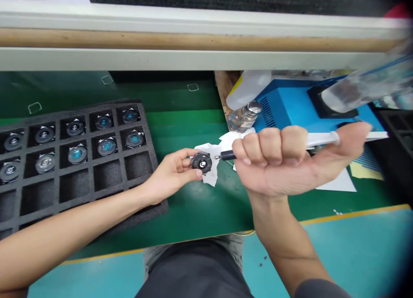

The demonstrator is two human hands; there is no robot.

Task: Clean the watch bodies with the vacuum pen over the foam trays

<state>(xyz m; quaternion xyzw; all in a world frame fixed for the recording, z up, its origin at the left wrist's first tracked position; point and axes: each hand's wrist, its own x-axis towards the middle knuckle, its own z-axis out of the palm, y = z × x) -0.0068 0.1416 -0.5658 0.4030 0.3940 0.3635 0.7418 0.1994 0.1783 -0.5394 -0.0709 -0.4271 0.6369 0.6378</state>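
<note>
Near the middle, my left hand pinches a round black disc-shaped part by its left side, above a piece of white paper on the green table. My right hand is wrapped round a pen-like tool with a black front end and a white rear. The tool's thin metal tip points left and lies at the disc's right edge; whether it touches is too small to tell.
A black foam tray at the left holds several round parts in its compartments. Behind my right hand are a glass bottle, a white plastic bottle and a blue machine. A shelf edge crosses above the table.
</note>
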